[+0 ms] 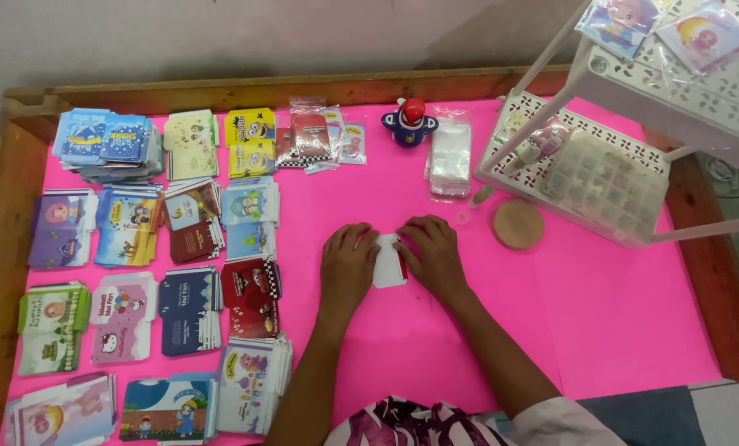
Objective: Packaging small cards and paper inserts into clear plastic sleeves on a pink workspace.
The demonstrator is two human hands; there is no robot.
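Note:
A small white folded card box [388, 266] with a red edge lies flat on the pink table cover [601, 330] in the middle. My left hand [346, 263] presses down on its left side with fingers spread. My right hand [433, 254] rests on its right side, fingertips at the top edge. Both hands hold the box flat against the table; most of it is hidden under them.
Several stacks of flat printed card boxes [189, 310] fill the left half. At the back stand a blue and red toy tape dispenser [411, 122] and clear plastic bags [450, 157]. A round wooden lid [517, 224] and white plastic rack [609, 165] sit at right.

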